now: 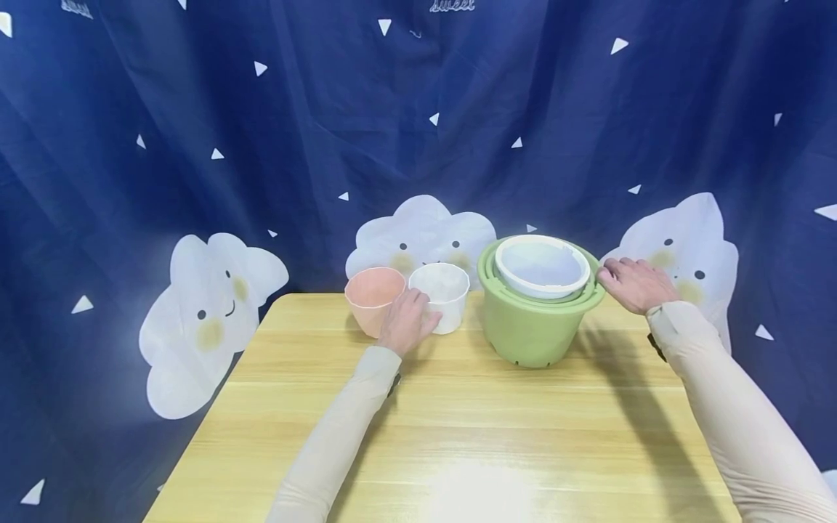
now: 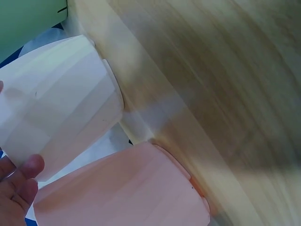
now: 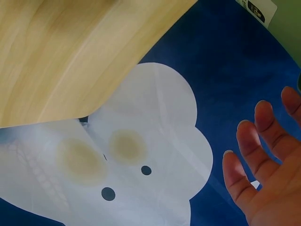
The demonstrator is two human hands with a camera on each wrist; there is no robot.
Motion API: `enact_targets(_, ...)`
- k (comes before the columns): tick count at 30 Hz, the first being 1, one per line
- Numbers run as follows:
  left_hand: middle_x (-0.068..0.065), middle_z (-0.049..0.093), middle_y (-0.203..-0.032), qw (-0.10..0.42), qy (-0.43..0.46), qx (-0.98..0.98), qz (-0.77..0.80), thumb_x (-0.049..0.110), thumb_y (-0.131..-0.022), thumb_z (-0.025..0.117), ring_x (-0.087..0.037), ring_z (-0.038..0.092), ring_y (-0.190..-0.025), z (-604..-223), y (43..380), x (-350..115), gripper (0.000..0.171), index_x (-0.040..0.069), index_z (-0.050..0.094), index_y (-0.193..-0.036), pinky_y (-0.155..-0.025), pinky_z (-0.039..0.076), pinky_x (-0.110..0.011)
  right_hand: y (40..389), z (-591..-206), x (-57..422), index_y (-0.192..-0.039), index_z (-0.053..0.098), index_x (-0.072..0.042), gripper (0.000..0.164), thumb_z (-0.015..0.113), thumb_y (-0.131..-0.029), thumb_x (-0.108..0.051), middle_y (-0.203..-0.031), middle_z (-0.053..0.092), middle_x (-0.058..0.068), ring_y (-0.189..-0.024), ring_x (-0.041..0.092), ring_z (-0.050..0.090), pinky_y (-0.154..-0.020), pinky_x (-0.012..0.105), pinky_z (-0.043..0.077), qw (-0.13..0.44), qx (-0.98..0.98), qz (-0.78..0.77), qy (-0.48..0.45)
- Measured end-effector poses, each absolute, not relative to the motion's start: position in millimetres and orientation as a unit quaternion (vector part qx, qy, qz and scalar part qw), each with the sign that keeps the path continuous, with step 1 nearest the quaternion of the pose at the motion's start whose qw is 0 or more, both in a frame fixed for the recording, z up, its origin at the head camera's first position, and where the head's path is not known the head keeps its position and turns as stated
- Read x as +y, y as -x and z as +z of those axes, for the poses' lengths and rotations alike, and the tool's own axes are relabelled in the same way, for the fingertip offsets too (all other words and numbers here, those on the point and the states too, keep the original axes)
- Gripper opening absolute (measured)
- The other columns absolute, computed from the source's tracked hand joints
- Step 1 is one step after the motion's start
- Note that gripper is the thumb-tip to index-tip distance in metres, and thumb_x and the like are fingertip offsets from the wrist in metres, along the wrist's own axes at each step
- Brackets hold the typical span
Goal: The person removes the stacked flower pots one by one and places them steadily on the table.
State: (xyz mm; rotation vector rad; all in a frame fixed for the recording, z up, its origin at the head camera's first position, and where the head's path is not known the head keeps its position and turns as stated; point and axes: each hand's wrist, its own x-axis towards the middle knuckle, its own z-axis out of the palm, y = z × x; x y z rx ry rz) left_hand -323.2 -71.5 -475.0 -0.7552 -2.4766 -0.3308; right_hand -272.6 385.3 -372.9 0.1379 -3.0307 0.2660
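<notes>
Tabletop (image 1: 523,421) — left grip (image 1: 407,321) part-spread at white pot (image 1: 453,312) (contact unclear), right grip (image 1: 637,285) spread by green pot (image 1: 531,330)

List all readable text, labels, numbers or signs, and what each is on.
"sweet": on the blue curtain, top edge of the head view, right of centre.
Second pale lettering on the curtain, top left: cut off and too unclear to read for certain.
White label on the green pot, right wrist view: dark print, cut by the frame, too small and blurred to read.
No numbers readable.
</notes>
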Motion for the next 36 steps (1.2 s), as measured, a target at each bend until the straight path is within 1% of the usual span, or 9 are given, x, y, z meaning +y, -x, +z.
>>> enact_targets(4,-0.006,0.065,-0.099,0.252,0.284,-0.916,-0.127,0.046,-0.095,0.069,-0.023,0.062,-0.086,-473.0,322.3,-72.6,0.039,0.007,0.068,-0.104,-0.074,0.056,-0.036,272.3,-372.0,384.8,-0.122,0.061,-0.009,0.056,0.023,-0.103,-0.047,-0.123,0.064,0.020,-0.106,0.045,0.059,-0.066,0.050,0.045,0.047,-0.994,0.089,-0.047)
enact_targets(9,-0.007,0.069,-0.110,0.241,0.282,-0.919,-0.132,0.048,-0.096,0.068,-0.024,0.067,-0.095,-468.5,319.8,-72.7,0.046,0.007,0.069,-0.116,-0.083,0.059,-0.037,271.6,-372.8,383.5,-0.121,0.061,-0.010,0.056,0.024,-0.103,-0.048,-0.123,0.065,0.020,-0.106,0.045,0.059,-0.068,0.052,0.046,0.052,-0.994,0.089,-0.045)
enact_targets(12,-0.008,0.069,-0.115,0.235,0.282,-0.919,-0.141,0.049,-0.096,0.067,-0.024,0.069,-0.098,-462.2,317.9,-72.0,0.047,0.008,0.068,-0.120,-0.084,0.060,-0.036,271.8,-374.4,384.1,-0.120,0.061,-0.010,0.056,0.024,-0.103,-0.047,-0.124,0.064,0.020,-0.107,0.046,0.059,-0.069,0.054,0.046,0.051,-0.994,0.089,-0.044)
enact_targets(19,-0.009,0.069,-0.120,0.235,0.287,-0.912,-0.176,0.048,-0.097,0.066,-0.026,0.071,-0.099,-435.2,314.7,-67.6,0.049,0.007,0.065,-0.124,-0.083,0.061,-0.039,273.2,-374.5,384.8,-0.122,0.060,-0.010,0.057,0.022,-0.103,-0.047,-0.125,0.064,0.021,-0.109,0.047,0.058,-0.071,0.057,0.047,0.049,-0.994,0.086,-0.045)
enact_targets(22,-0.009,0.069,-0.125,0.219,0.284,-0.916,-0.178,0.049,-0.098,0.064,-0.027,0.071,-0.103,-419.6,312.4,-62.8,0.052,0.008,0.062,-0.130,-0.085,0.061,-0.041,273.2,-372.9,384.8,-0.121,0.060,-0.010,0.057,0.022,-0.103,-0.047,-0.123,0.063,0.021,-0.107,0.047,0.058,-0.070,0.055,0.046,0.047,-0.994,0.088,-0.046)
enact_targets(26,-0.008,0.068,-0.130,0.205,0.285,-0.922,-0.166,0.051,-0.099,0.062,-0.029,0.072,-0.104,-400.2,309.5,-54.9,0.055,0.011,0.059,-0.136,-0.083,0.061,-0.043,272.3,-371.8,384.9,-0.121,0.060,-0.009,0.057,0.021,-0.103,-0.047,-0.122,0.064,0.021,-0.106,0.046,0.058,-0.067,0.051,0.045,0.045,-0.994,0.089,-0.046)
enact_targets(28,-0.007,0.068,-0.131,0.207,0.292,-0.920,-0.159,0.051,-0.099,0.062,-0.029,0.072,-0.106,-393.1,309.3,-51.0,0.055,0.012,0.059,-0.138,-0.083,0.061,-0.044,271.8,-371.8,384.5,-0.122,0.060,-0.009,0.057,0.022,-0.103,-0.047,-0.123,0.064,0.021,-0.107,0.046,0.059,-0.067,0.051,0.044,0.046,-0.994,0.089,-0.044)
enact_targets(32,-0.006,0.066,-0.133,0.206,0.312,-0.915,-0.149,0.051,-0.099,0.060,-0.027,0.069,-0.114,-381.0,308.6,-43.1,0.056,0.012,0.057,-0.139,-0.091,0.060,-0.043,272.0,-372.7,384.9,-0.122,0.060,-0.010,0.056,0.022,-0.103,-0.047,-0.125,0.063,0.021,-0.108,0.046,0.058,-0.067,0.050,0.044,0.045,-0.994,0.092,-0.042)
enact_targets(36,-0.006,0.067,-0.130,0.208,0.332,-0.910,-0.133,0.052,-0.100,0.058,-0.025,0.067,-0.115,-371.1,308.4,-34.2,0.055,0.012,0.057,-0.137,-0.093,0.059,-0.041,273.0,-373.6,385.1,-0.122,0.060,-0.010,0.056,0.022,-0.103,-0.047,-0.124,0.064,0.020,-0.108,0.046,0.058,-0.067,0.051,0.044,0.047,-0.994,0.092,-0.042)
